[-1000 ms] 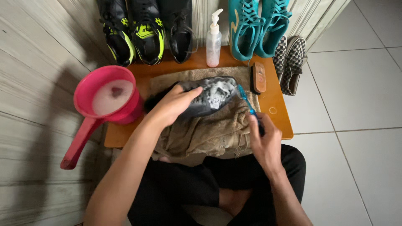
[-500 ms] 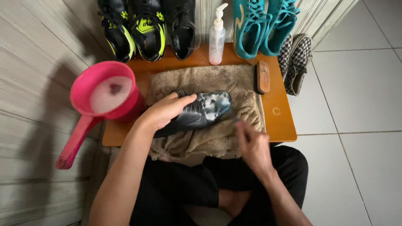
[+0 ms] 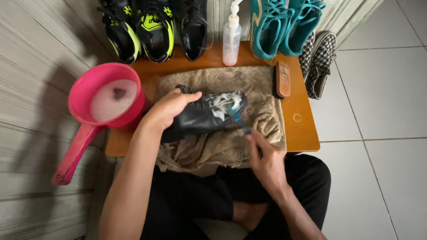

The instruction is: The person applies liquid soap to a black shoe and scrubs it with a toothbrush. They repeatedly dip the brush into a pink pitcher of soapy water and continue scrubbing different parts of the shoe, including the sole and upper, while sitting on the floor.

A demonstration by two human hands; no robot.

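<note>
a: what's nearest?

b: the right hand (image 3: 267, 162), just above the person's crossed legs in black trousers (image 3: 200, 195). it's clenched round the handle of a small blue brush (image 3: 239, 119), probably a toothbrush, though the grip hides most of it. the brush head touches the sudsy toe of the black shoe (image 3: 202, 116).

a: and the left hand (image 3: 168, 108)?

b: a little further out, grasping the heel end of that shoe and pressing it down. the shoe lies on its side between the two hands, on a brown towel (image 3: 262, 120) that covers the middle of the wooden surface (image 3: 302, 133) and hangs off the near edge.

a: to the side of the left hand?

b: just beside it, on the outer side, a pink dipper (image 3: 95, 111) with foamy water, its long handle pointing back toward the person.

a: beyond the hands?

b: past the right hand, a wooden-backed scrub brush (image 3: 282, 79) at the towel's edge. further still, a clear pump bottle (image 3: 231, 38) stands upright. at the far edge stand black and yellow-green shoes (image 3: 142, 26) on the left hand's side, teal shoes (image 3: 284, 22) on the right hand's side, and checkered slip-ons (image 3: 318, 62) on the floor by the surface.
</note>
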